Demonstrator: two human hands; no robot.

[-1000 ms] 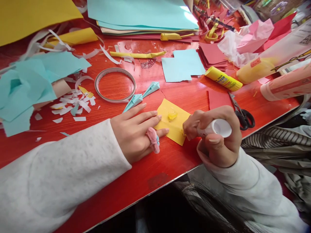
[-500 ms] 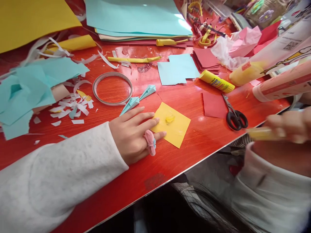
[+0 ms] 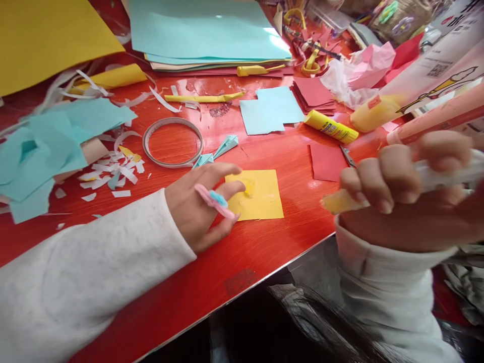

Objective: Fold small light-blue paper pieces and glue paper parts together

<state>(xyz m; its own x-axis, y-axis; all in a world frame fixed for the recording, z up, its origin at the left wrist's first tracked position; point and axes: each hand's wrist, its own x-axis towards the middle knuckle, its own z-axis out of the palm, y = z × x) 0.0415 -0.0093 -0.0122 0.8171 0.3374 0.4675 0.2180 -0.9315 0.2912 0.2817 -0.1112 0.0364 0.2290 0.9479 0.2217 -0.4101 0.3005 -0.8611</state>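
My left hand [image 3: 204, 204] rests at the left edge of a yellow paper square [image 3: 264, 199], its fingers apart and lightly bent on the paper. A shiny yellow glue smear [image 3: 248, 186] sits on the square beside the fingertips. On one finger is a pink and blue ring [image 3: 216, 200]. My right hand [image 3: 401, 191] is raised to the right, closed around a pale translucent glue stick [image 3: 346, 201] whose yellowish end points left. Folded light-blue paper pieces [image 3: 226, 146] lie just beyond my left hand. Scissors [image 3: 348, 156] are mostly hidden behind my right hand.
A tape-like ring [image 3: 145, 146] and paper scraps [image 3: 115, 169] lie left. Light-blue squares [image 3: 270, 113], red squares [image 3: 313, 96], a red sheet [image 3: 328, 164] and a yellow glue tube [image 3: 330, 126] lie farther back. Large sheets [image 3: 207, 30] are stacked behind; tall packages [image 3: 427, 70] stand right.
The yellow square has turned so its edges run nearly level. My left fingers have bent and lifted partly. My right hand has come leftward with the glue stick, covering the scissors.
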